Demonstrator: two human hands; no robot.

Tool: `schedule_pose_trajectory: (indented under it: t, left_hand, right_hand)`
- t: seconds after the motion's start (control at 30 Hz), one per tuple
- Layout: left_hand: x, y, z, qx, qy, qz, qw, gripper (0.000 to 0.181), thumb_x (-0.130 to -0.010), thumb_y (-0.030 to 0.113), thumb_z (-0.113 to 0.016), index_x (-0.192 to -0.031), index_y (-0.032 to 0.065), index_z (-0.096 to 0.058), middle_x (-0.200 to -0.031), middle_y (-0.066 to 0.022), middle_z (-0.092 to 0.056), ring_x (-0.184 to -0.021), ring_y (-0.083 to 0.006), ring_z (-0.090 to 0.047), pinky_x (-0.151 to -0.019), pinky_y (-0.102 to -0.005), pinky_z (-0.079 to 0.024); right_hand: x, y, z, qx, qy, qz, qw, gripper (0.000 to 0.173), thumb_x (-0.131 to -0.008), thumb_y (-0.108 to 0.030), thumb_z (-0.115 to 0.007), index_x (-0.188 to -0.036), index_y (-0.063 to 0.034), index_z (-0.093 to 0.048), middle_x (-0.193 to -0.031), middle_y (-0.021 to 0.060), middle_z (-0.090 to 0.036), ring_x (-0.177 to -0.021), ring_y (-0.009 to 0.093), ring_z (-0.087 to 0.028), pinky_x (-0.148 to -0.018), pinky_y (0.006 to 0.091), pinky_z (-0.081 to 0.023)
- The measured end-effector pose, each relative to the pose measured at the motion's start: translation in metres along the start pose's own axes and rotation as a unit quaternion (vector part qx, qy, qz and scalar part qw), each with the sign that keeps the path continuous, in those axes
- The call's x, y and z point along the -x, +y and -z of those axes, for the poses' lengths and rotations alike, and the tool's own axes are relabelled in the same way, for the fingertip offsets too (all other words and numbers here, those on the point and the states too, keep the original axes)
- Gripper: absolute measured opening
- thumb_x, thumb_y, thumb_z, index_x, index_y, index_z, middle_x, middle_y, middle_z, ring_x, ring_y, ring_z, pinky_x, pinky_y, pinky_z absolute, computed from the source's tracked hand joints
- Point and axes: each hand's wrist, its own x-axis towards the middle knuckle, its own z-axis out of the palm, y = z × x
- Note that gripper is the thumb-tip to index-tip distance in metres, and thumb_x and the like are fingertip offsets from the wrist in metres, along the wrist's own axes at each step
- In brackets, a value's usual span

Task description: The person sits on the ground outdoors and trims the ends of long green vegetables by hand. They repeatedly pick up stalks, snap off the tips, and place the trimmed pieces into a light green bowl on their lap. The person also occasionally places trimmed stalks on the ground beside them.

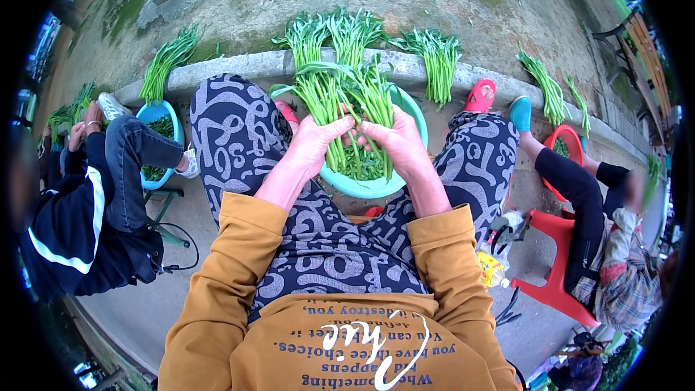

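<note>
My left hand point(315, 144) is closed around a bunch of long green leafy stems point(320, 103), its thumb across them. In my right hand point(399, 138) is a second bunch of the same greens point(377, 100). Both thumbs point inward and nearly meet between the bunches, over a turquoise plastic basin point(366, 190). Cut stem pieces and leaves point(361, 165) lie in that basin, which stands between my knees. Just beyond, two bundles of greens point(307, 41) point(353, 38) rest on the concrete curb, and another bundle point(438, 68) lies to their right.
A seated person on the left has a light blue basin point(177, 136); another on the right has a red basin point(580, 144). More greens point(168, 62) lie along the curb point(239, 68). A red plastic stool point(559, 250) and a yellow-labelled bottle point(490, 270) stand to my right.
</note>
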Motion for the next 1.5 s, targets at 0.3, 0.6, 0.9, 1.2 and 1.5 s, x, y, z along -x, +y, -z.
schedule_pose_trajectory:
  t: [0.3,0.6,0.9,1.2,1.5]
  left_hand:
    - [-0.002,-0.002,0.005,0.018,0.037,0.022,0.999,0.029,-0.081,0.012,-0.069,-0.106,0.0061,-0.056,-0.088,-0.0035,-0.06,-0.076,-0.0155,-0.059,-0.067,-0.0288,-0.049]
    - [-0.002,0.0,0.005,0.026,0.035,0.015,0.999,0.031,-0.08,0.013,-0.07,-0.106,0.0045,-0.055,-0.091,-0.0055,-0.06,-0.077,-0.0158,-0.059,-0.069,-0.0286,-0.049]
    - [0.0,0.0,-0.003,0.028,0.005,-0.002,1.0,0.025,-0.081,0.012,-0.068,-0.103,0.0044,-0.059,-0.095,-0.0041,-0.062,-0.077,-0.0119,-0.058,-0.064,-0.0249,-0.047]
    - [-0.002,0.0,0.006,0.002,0.064,0.027,0.998,0.026,-0.082,0.011,-0.067,-0.104,0.0044,-0.056,-0.095,-0.0096,-0.065,-0.073,-0.0128,-0.059,-0.062,-0.0247,-0.047]
    - [0.004,0.003,-0.003,-0.04,-0.042,0.089,0.994,0.028,-0.08,0.013,-0.07,-0.102,0.0044,-0.057,-0.099,-0.009,-0.064,-0.083,-0.0165,-0.061,-0.068,-0.0268,-0.049]
  right_hand:
    - [-0.009,-0.011,0.015,-0.157,0.219,0.177,0.947,0.024,-0.083,0.001,-0.055,-0.106,-0.0004,-0.05,-0.076,0.0039,-0.053,-0.057,0.011,-0.051,-0.051,0.0237,-0.045]
    - [-0.001,-0.01,0.012,-0.106,0.046,0.005,0.993,0.025,-0.078,-0.001,-0.064,-0.102,-0.0027,-0.055,-0.084,0.006,-0.062,-0.058,0.011,-0.056,-0.049,0.0218,-0.045]
    - [0.003,-0.001,-0.008,0.125,-0.012,0.001,0.992,0.041,-0.076,-0.007,-0.07,-0.115,-0.002,-0.058,-0.089,0.0029,-0.066,-0.065,0.004,-0.055,-0.052,0.0187,-0.041]
    - [-0.008,-0.005,0.013,-0.121,0.146,0.044,0.981,0.014,-0.08,-0.004,-0.063,-0.091,-0.001,-0.055,-0.075,0.0047,-0.059,-0.055,0.01,-0.053,-0.047,0.0221,-0.044]
    - [-0.007,-0.005,0.016,-0.161,0.165,0.067,0.971,0.017,-0.081,-0.005,-0.064,-0.095,-0.0014,-0.055,-0.084,0.0078,-0.062,-0.061,0.011,-0.055,-0.05,0.0223,-0.046]
